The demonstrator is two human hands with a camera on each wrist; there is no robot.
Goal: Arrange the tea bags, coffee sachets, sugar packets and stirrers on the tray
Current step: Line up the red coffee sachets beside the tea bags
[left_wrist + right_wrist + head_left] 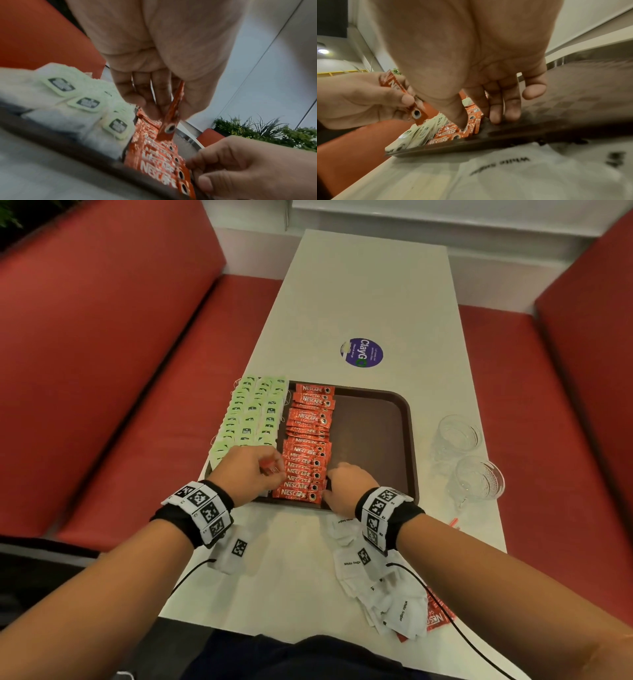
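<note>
The left hand (251,470) pinches one red coffee sachet (169,119) between thumb and fingers, held above the near end of the coffee sachets' row (306,446) on the brown tray (407,440); its fingertips are hidden in the head view. The right hand (347,484) holds nothing, its fingers (494,108) fairly straight, tips on the row's near right edge. Tea bags (251,416) fill the tray's left side; sugar packets (380,587) lie on the near table (359,302), partly covered by the right wrist; stirrers cannot be made out.

Brown tray (383,419) on white bench (359,302): green tea bags (253,412) left, red coffee sachets (308,440) beside. Left hand (250,470) pinching one sachet (269,465); right hand (349,484) at row's near end. Sugar packets (383,594) nearer; two glasses (469,457) right.
</note>
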